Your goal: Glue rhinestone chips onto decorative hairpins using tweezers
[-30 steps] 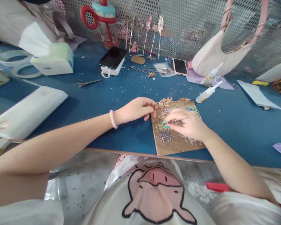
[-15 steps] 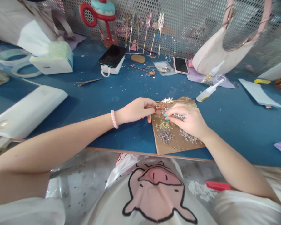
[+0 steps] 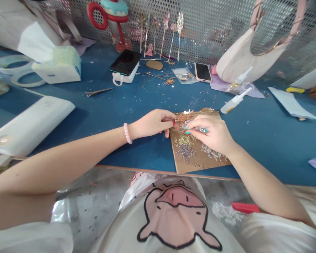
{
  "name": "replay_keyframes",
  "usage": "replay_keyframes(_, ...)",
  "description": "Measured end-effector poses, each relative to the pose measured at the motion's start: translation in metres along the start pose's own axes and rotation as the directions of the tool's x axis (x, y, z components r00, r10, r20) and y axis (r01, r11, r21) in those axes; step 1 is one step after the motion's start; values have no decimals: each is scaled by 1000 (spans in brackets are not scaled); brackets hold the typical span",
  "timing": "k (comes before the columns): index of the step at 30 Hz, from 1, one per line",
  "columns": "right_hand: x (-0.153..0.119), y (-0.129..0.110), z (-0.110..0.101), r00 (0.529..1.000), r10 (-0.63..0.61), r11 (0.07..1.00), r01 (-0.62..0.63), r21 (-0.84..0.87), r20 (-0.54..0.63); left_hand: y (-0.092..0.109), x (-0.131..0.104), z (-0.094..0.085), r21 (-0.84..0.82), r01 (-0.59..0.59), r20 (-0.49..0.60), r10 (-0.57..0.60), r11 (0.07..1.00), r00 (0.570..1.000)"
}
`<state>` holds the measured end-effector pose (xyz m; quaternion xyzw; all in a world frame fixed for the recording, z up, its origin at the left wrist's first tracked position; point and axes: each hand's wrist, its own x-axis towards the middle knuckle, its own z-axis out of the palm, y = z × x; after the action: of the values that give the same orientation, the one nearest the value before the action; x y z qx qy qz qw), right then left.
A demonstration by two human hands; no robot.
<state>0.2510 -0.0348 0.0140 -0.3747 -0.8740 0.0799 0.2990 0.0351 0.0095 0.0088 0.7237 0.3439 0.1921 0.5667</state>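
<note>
My left hand (image 3: 156,123) is closed in a pinch at the left edge of a brown cardboard sheet (image 3: 202,163). Whatever its fingertips hold is too small to make out. Over the cardboard, my right hand (image 3: 209,131) pinches thumb against forefinger, the tips close to those of my left hand. A thin, slender thing seems to lie along its fingers, but I cannot tell its kind. Small sparkling rhinestones lie in loose piles on the sheet: yellowish ones (image 3: 184,140), greyish-purple ones (image 3: 185,153) and pale ones (image 3: 212,151), partly beneath my right hand.
A white glue bottle (image 3: 234,102) lies right of the cardboard. Tweezers (image 3: 99,92), a dark phone (image 3: 125,62) on a white block and a smaller phone (image 3: 203,72) lie farther back. A tissue pack (image 3: 59,66) and a white power bank (image 3: 31,123) are at left; a handbag (image 3: 242,59) stands back right.
Both hands keep almost the same place and pinch, with only slight finger movement. The whole view has shifted a little.
</note>
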Motion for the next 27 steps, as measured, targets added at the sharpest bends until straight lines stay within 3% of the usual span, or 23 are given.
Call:
replay_keyframes(7,0,-5,-4,994,103,989,-99,109,-27,4,-3,1,-54,4,-4,-4,999,1000)
replay_keyframes(27,-2,-4,-7,986,-46,984,72,160,-160,4,-10,5,-239,-8,92,31,971,995)
